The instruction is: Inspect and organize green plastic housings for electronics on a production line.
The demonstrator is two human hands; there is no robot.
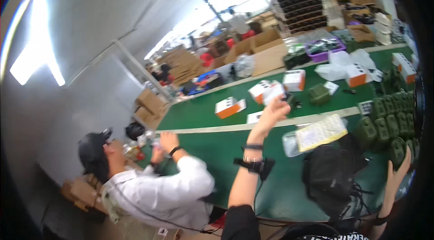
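My left hand (272,112) reaches out over the bench with its fingers curled. A white and orange box (273,91) is right at its fingertips; blur hides what the fingers hold, if anything. Just beyond those fingers lies a dark green item, partly covered. At the far right my right hand (398,173) is closed around a dark green rounded case (397,152), thumb on one side and fingers along the other. That case is at the near edge of several like it, packed in rows (389,111).
A black bag (332,174) and a yellow printed sheet (322,132) lie between my arms. More white and orange boxes (294,80), a green pouch (319,94) and a purple basket (325,50) stand farther back. A person in white (167,188) works close on my left.
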